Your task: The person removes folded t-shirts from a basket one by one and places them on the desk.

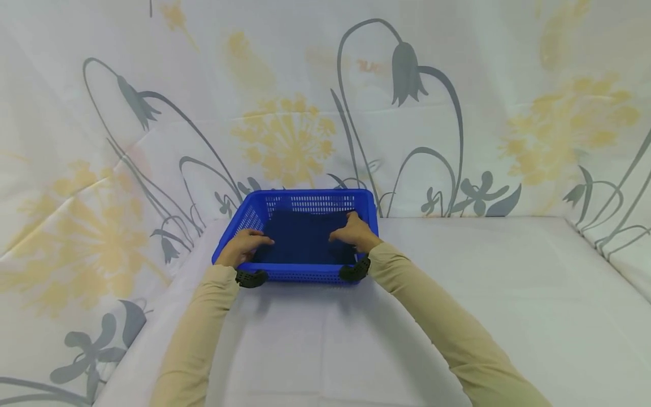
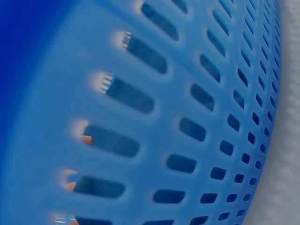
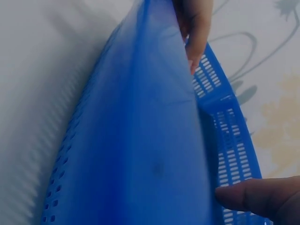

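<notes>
A blue plastic basket (image 1: 305, 268) with slotted walls stands on the white surface. Inside it lies a dark navy cloth (image 1: 300, 240), flat and spread over most of the bottom. My left hand (image 1: 243, 246) reaches over the left wall, its thumb side above the cloth's left edge. Over the right wall comes my right hand (image 1: 357, 233), thumb and fingers spread apart at the cloth's right side. In the right wrist view the thumb (image 3: 258, 194) is by the cloth's edge. Bits of skin show through the slots of the basket wall (image 2: 159, 93) in the left wrist view; most left fingers are hidden.
White sheet covers the table (image 1: 483, 282). A hanging fabric (image 1: 305, 85) with grey and yellow flowers rises close behind the basket and along the left. Dark wrist devices (image 1: 251, 278) sit at the basket's front rim.
</notes>
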Demonstrator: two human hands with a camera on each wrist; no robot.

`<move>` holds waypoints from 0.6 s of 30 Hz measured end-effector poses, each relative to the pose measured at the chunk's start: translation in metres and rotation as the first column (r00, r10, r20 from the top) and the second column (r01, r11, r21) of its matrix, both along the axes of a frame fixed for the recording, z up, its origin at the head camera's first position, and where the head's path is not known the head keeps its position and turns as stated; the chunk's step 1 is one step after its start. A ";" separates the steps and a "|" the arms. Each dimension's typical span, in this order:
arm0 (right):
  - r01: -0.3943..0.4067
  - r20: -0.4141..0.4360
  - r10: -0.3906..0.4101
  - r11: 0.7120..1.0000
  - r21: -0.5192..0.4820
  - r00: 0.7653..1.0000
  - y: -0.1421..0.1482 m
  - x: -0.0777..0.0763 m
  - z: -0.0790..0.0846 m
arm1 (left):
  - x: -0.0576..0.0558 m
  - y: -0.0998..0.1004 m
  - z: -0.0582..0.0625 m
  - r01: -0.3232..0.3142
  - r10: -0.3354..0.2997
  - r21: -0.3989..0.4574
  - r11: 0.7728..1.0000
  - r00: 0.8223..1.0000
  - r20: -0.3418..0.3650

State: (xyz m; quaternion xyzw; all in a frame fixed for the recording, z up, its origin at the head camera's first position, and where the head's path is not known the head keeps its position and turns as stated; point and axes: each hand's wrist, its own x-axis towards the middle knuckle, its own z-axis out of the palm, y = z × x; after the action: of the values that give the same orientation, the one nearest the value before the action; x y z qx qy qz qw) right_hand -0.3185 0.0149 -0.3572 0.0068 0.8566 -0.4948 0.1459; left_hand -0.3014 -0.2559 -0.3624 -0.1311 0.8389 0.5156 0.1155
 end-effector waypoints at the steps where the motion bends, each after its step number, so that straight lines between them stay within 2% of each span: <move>1: 0.001 0.004 -0.001 1.000 -0.017 1.000 0.001 0.000 0.001 | 0.000 0.000 0.000 -0.007 0.007 -0.003 1.000 1.000 -0.011; 4: -0.007 0.008 0.007 0.999 -0.053 1.000 0.003 0.000 0.001 | 0.000 0.001 -0.002 -0.027 0.026 -0.014 1.000 0.998 -0.052; 9: -0.030 -0.019 0.029 0.999 -0.033 0.999 0.006 -0.002 0.001 | -0.001 0.002 -0.003 -0.039 0.041 0.022 0.999 0.995 -0.091; 15: -0.055 -0.082 0.053 0.998 -0.025 0.995 0.006 0.001 0.002 | -0.003 0.002 -0.004 -0.024 0.017 -0.053 0.998 0.991 -0.134; 18: -0.048 -0.113 0.045 0.998 -0.026 0.993 0.006 0.002 0.002 | -0.003 0.003 -0.004 -0.009 0.003 -0.045 0.999 0.991 -0.137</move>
State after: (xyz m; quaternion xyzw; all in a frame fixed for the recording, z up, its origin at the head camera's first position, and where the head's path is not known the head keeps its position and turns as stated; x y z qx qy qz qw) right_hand -0.3163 0.0205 -0.3551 -0.0433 0.8562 -0.5031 0.1091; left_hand -0.3042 -0.2534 -0.3662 -0.1003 0.8560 0.5044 0.0530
